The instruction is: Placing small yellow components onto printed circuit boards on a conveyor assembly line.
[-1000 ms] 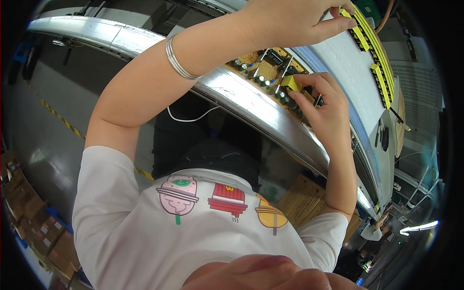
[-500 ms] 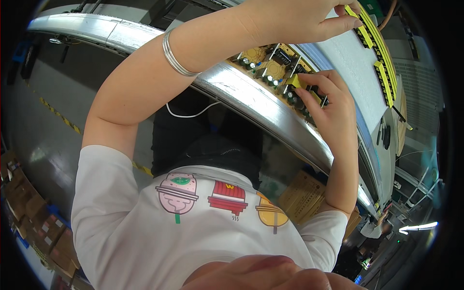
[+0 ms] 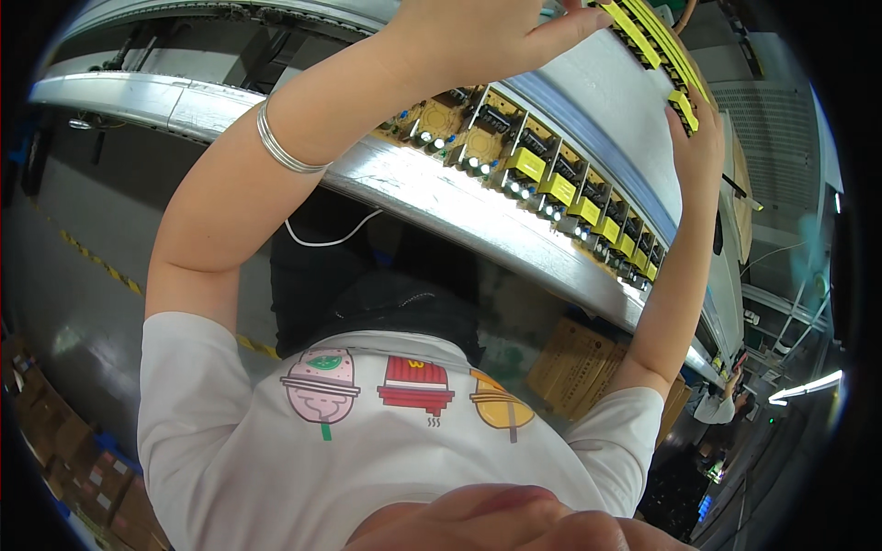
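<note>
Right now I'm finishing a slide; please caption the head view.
Left hand and right hand at rows of yellow parts, beyond circuit boards lined up along a metal rail.

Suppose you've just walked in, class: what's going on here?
A person is working with both hands among electronic parts. The right hand is at a short yellow row; whether it grips anything is unclear. The left hand is beside a longer yellow row, partly out of view. Along the metal rail lie circuit boards: several carry yellow blocks, while those farthest left show none.
</note>
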Available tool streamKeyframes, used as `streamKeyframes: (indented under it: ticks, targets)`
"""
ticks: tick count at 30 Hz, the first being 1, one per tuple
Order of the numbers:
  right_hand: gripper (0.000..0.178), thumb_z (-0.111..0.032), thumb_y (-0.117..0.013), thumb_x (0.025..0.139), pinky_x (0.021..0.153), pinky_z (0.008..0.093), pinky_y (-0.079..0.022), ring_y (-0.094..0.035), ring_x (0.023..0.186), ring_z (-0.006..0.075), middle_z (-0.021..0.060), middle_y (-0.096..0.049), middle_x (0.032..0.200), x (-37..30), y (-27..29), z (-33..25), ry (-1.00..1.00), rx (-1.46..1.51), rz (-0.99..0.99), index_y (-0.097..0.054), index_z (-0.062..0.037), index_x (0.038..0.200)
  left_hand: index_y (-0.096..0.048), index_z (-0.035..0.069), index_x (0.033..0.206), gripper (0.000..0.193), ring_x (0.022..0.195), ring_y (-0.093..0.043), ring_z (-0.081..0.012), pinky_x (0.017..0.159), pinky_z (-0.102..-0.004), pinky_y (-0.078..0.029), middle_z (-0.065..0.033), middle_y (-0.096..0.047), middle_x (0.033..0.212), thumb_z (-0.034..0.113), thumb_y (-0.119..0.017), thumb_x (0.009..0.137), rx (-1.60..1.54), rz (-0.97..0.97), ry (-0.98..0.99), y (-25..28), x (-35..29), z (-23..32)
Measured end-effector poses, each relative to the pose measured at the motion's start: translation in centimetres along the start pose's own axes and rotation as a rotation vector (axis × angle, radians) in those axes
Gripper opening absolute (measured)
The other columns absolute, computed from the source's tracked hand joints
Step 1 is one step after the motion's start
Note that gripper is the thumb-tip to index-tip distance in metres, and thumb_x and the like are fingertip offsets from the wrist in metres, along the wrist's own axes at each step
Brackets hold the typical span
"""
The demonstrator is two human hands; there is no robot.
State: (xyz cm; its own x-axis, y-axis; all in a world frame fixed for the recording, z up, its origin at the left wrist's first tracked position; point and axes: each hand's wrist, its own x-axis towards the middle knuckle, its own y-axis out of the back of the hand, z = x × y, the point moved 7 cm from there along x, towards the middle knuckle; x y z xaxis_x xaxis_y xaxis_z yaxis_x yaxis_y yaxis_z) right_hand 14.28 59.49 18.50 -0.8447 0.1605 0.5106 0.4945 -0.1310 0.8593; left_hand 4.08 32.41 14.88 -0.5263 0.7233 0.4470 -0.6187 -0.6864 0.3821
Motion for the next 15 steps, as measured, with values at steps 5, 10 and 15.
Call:
streamKeyframes:
  ticks: [5, 10, 15]
  targets:
    - [0.037, -0.027, -0.072, 0.092, 0.084, 0.036, -0.051, -0.064, 0.104, 0.0235, 0.0077, -0.067, 0.122, 0.5, -3.8, 4.6, 0.204, -0.229, 0.165, -0.068, -0.0118, 0.126, -0.067, 0.007, 0.099, 0.015, 0.082, -0.061, -0.0206, 0.087, -0.0352, -0.042, -0.004, -0.067, 0.083, 0.019, -0.059, 0.094, 0.111, 0.191, -0.147, 1.5, -0.6, 1.1]
    - [0.036, -0.027, -0.072, 0.092, 0.085, 0.0351, -0.051, -0.064, 0.099, 0.0215, 0.0068, -0.069, 0.113, 0.2, -1.9, 3.3, 0.112, -0.348, 0.11, -0.068, -0.0102, 0.124, -0.067, 0.007, 0.098, 0.015, 0.081, -0.062, -0.0205, 0.087, -0.0353, -0.043, -0.0046, -0.068, 0.082, 0.019, -0.059, 0.094, 0.097, 0.231, -0.299, 1.6, -0.4, 1.3]
    - [0.032, -0.025, -0.073, 0.09, 0.08, 0.0302, -0.047, -0.059, 0.089, 0.0172, 0.0039, -0.07, 0.098, -1.6, -0.3, -3.4, 0.005, 0.249, 0.032, -0.071, -0.0089, 0.117, -0.067, 0.006, 0.097, 0.015, 0.081, -0.062, -0.0211, 0.086, -0.0353, -0.043, -0.0054, -0.068, 0.082, 0.019, -0.059, 0.093, 0.051, 0.185, -0.259, 1.4, -0.4, 0.8]
